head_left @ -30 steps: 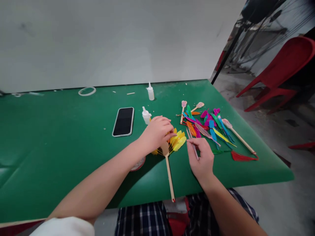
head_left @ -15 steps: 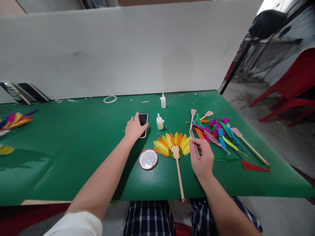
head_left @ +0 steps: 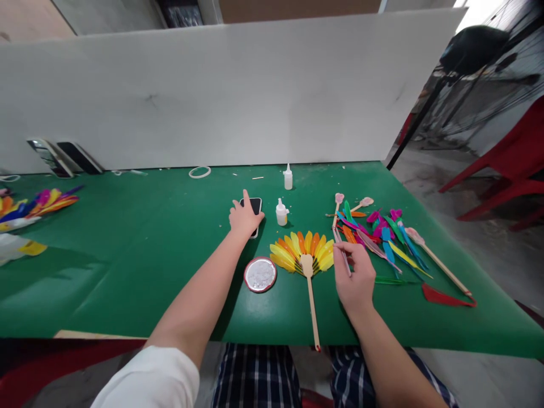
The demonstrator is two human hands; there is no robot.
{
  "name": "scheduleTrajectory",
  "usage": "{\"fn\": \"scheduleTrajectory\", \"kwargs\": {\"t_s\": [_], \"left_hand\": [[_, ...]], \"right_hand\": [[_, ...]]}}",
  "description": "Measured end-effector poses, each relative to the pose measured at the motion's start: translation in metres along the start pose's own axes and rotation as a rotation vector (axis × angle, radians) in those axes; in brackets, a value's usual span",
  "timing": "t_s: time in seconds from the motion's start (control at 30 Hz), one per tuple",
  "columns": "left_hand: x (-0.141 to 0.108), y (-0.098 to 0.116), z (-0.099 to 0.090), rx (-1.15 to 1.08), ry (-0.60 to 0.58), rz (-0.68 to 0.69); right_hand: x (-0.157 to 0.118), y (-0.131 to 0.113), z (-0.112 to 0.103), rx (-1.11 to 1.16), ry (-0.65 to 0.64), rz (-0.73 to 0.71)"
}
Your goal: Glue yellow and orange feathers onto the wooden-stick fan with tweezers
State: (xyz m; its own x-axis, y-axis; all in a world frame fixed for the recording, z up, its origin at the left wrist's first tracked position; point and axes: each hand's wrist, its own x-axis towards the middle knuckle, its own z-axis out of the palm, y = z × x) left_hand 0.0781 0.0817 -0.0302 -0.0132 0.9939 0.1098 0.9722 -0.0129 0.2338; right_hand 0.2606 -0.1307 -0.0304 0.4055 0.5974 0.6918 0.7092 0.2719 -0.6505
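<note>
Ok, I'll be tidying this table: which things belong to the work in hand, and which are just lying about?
Likely work: feather fan, tweezers in right hand, loose feathers, red-rimmed dish, two squeeze bottles.
Likely lying about: phone under left hand, white ring.

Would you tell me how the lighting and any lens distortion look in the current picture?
Head view: the left arm casts a dark shadow on the green table; the top-right background is partly washed out; the red chair looks stretched.
</note>
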Motion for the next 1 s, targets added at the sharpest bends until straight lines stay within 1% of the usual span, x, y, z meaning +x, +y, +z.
{"fn": "scheduleTrajectory", "kwargs": {"t_s": [0.07, 0.13, 0.27, 0.33, 0.37, 0.47, 0.6, 0.77, 0.9, 1.0], "left_hand": [[-0.006, -0.012, -0.004, -0.050, 0.012, 0.049], [-0.018, -0.032, -0.007, -0.097, 0.043, 0.160], [-0.054, -0.077, -0.007, -0.067, 0.179, 0.455], [-0.069, -0.092, -0.005, -0.046, 0.235, 0.545], [-0.074, -0.096, -0.005, -0.044, 0.267, 0.571], [-0.081, -0.097, -0.005, -0.001, 0.310, 0.590], [-0.079, -0.089, -0.005, 0.070, 0.288, 0.586], [-0.080, -0.089, -0.005, 0.096, 0.262, 0.600], [-0.080, -0.089, -0.004, 0.081, 0.238, 0.617], [-0.080, -0.089, -0.005, 0.026, 0.248, 0.607]], "right_hand": [[0.000, 0.000, -0.001, -0.002, -0.005, 0.006], [0.000, 0.000, 0.000, -0.003, -0.013, 0.014], [0.000, -0.001, 0.003, 0.013, -0.024, 0.026], [-0.001, -0.002, 0.005, 0.022, -0.030, 0.033], [-0.001, -0.003, 0.006, 0.024, -0.035, 0.038], [-0.003, -0.004, 0.008, 0.012, -0.044, 0.047], [-0.003, -0.005, 0.009, -0.017, -0.042, 0.058], [-0.004, -0.004, 0.010, -0.022, -0.039, 0.039], [-0.004, -0.004, 0.011, -0.026, -0.042, 0.046], [-0.004, -0.004, 0.012, -0.030, -0.039, 0.055]]}}
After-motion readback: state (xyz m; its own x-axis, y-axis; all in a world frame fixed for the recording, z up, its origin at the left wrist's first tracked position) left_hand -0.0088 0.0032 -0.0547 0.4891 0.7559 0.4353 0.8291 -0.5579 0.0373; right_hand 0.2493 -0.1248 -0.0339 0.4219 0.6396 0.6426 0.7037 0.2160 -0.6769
